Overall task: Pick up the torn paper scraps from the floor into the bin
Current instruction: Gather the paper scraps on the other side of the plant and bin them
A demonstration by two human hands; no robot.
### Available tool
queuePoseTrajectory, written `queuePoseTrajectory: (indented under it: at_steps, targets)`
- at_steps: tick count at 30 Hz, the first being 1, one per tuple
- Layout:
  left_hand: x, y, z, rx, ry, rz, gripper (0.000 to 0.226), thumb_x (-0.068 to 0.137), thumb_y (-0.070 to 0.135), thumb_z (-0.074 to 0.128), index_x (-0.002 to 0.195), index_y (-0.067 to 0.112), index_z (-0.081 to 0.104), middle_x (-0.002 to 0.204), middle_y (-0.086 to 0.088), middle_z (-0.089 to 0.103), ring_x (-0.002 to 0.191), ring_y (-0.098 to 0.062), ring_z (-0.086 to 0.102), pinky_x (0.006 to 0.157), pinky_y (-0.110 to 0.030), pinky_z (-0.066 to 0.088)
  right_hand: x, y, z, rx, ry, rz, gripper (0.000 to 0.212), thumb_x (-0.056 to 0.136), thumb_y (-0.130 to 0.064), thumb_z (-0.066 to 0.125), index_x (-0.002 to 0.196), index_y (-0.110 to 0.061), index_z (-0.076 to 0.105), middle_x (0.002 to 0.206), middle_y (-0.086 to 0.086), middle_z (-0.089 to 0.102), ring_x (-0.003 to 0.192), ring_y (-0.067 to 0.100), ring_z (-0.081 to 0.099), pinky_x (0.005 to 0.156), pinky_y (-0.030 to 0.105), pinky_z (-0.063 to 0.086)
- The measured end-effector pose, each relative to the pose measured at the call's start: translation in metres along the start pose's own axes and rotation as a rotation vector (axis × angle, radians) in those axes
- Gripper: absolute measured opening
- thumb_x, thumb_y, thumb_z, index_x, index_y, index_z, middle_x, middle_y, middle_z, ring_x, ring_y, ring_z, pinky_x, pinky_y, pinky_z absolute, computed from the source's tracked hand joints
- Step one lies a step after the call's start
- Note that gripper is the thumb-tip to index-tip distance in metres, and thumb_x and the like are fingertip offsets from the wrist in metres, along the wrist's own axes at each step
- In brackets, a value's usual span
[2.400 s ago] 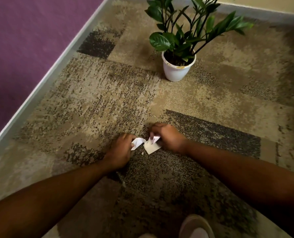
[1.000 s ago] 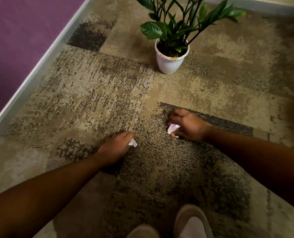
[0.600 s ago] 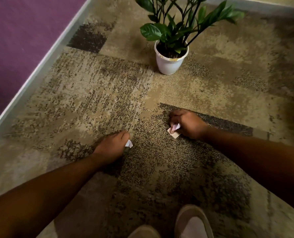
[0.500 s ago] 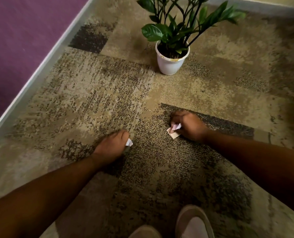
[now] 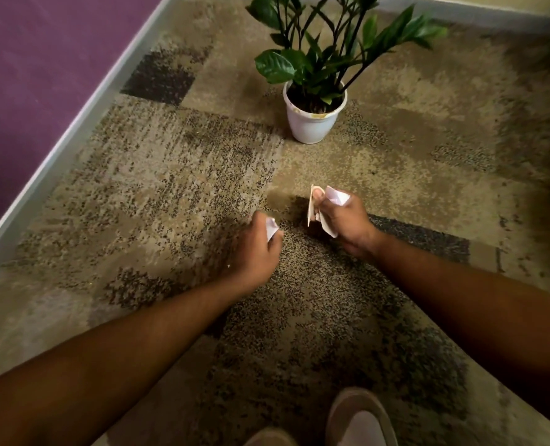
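Both hands raised, seemingly gripping scraps (image 5: 329, 204)

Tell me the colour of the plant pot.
White, with a yellowish stain at the rim; the head view shows the plant pot best.

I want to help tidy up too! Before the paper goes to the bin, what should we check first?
1. Left hand grips its paper scrap: ok.
2. Right hand holds its paper scraps firmly: ok.
3. No big scraps left on the carpet nearby: ok, though a tiny white speck lies beside the left hand.
4. Bin in sight: not ok, none shows.
5. Potted plant clear of the hands: ok.
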State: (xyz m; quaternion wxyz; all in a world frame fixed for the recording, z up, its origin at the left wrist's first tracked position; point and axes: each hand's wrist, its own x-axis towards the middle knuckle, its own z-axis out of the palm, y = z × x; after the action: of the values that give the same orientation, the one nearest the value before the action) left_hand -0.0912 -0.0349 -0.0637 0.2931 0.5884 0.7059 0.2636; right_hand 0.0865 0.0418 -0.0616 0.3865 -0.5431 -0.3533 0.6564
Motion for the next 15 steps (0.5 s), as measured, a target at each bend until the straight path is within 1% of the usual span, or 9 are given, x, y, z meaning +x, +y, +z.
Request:
queuePoseTrajectory:
  at_steps: [1, 3, 6, 8, 9, 11, 13, 14, 15]
  targets:
    - [0.003, 0.013, 0.007, -0.105, 0.0, -0.02, 0.019, 0.097, 0.018, 0.055, 0.112, 0.015, 0.045, 0.091, 0.001, 0.058, 0.069, -0.011, 0.055, 0.051, -0.024, 0.043, -0.002, -0.002, -0.001, 0.035, -0.002, 0.0, 0.013, 0.096, -0.021, 0.069, 0.098, -0.008, 0.065, 0.068, -0.007, 0.069, 0.061, 0.005, 0.063, 0.057, 0.022, 0.051]
    - [0.007, 0.034, 0.012, -0.377, -0.014, -0.095, 0.017, 0.096, 0.01, 0.054, 0.113, 0.014, 0.049, 0.09, 0.001, 0.058, 0.069, -0.013, 0.052, 0.054, -0.023, 0.04, -0.006, -0.003, 0.001, 0.108, -0.028, -0.002, 0.014, 0.1, -0.019, 0.064, 0.087, -0.013, 0.063, 0.067, -0.004, 0.067, 0.059, 0.006, 0.061, 0.057, 0.021, 0.051]
    - [0.016, 0.078, 0.014, -0.797, -0.1, -0.26, 0.019, 0.101, 0.005, 0.044, 0.111, 0.013, 0.057, 0.08, 0.002, 0.056, 0.062, -0.008, 0.044, 0.054, -0.02, 0.034, -0.02, -0.014, -0.004, 0.292, -0.02, 0.02, 0.015, 0.102, -0.018, 0.06, 0.088, -0.012, 0.059, 0.071, 0.004, 0.067, 0.058, 0.013, 0.064, 0.054, 0.026, 0.054]
    - [0.024, 0.104, 0.019, -0.984, -0.111, -0.305, 0.026, 0.102, 0.002, 0.037, 0.099, 0.01, 0.062, 0.076, -0.001, 0.059, 0.055, -0.005, 0.042, 0.053, -0.021, 0.034, -0.027, -0.025, -0.011, 0.383, -0.015, 0.004, 0.021, 0.103, -0.02, 0.057, 0.092, -0.003, 0.063, 0.075, 0.014, 0.07, 0.056, 0.022, 0.065, 0.051, 0.03, 0.054]
    - [0.028, 0.113, 0.022, -1.038, -0.096, -0.3, 0.031, 0.101, 0.001, 0.037, 0.092, 0.01, 0.064, 0.076, -0.004, 0.059, 0.054, -0.006, 0.042, 0.054, -0.023, 0.034, -0.029, -0.029, -0.013, 0.408, -0.004, -0.017, 0.027, 0.103, -0.023, 0.058, 0.098, 0.002, 0.065, 0.081, 0.019, 0.07, 0.057, 0.024, 0.064, 0.053, 0.031, 0.053]
    - [0.032, 0.135, 0.033, -1.067, -0.068, -0.297, 0.034, 0.101, 0.002, 0.039, 0.084, 0.015, 0.066, 0.078, -0.007, 0.062, 0.057, -0.009, 0.049, 0.056, -0.024, 0.038, -0.032, -0.035, -0.022, 0.458, 0.046, -0.051, 0.037, 0.1, -0.029, 0.062, 0.109, 0.007, 0.066, 0.103, 0.027, 0.07, 0.072, 0.03, 0.067, 0.065, 0.036, 0.055]
    - [0.03, 0.164, 0.046, -1.096, -0.029, -0.325, 0.031, 0.102, 0.006, 0.043, 0.083, 0.016, 0.066, 0.075, -0.002, 0.069, 0.064, -0.011, 0.063, 0.059, -0.023, 0.048, -0.04, -0.047, -0.032, 0.501, 0.133, -0.065, 0.033, 0.099, -0.029, 0.062, 0.108, 0.003, 0.069, 0.115, 0.028, 0.069, 0.095, 0.036, 0.069, 0.083, 0.042, 0.056]
    - [0.028, 0.178, 0.053, -1.139, -0.006, -0.35, 0.03, 0.102, 0.007, 0.044, 0.081, 0.016, 0.065, 0.072, 0.0, 0.071, 0.066, -0.011, 0.067, 0.061, -0.024, 0.052, -0.046, -0.054, -0.035, 0.519, 0.178, -0.071, 0.029, 0.099, -0.025, 0.061, 0.108, 0.002, 0.068, 0.114, 0.027, 0.069, 0.099, 0.035, 0.07, 0.085, 0.042, 0.057]
    - [0.027, 0.195, 0.061, -1.18, -0.003, -0.376, 0.029, 0.102, 0.009, 0.046, 0.08, 0.015, 0.065, 0.07, 0.001, 0.071, 0.066, -0.012, 0.069, 0.063, -0.025, 0.055, -0.05, -0.061, -0.044, 0.551, 0.223, -0.093, 0.023, 0.1, -0.019, 0.06, 0.108, 0.002, 0.067, 0.111, 0.024, 0.07, 0.097, 0.031, 0.072, 0.084, 0.039, 0.059]
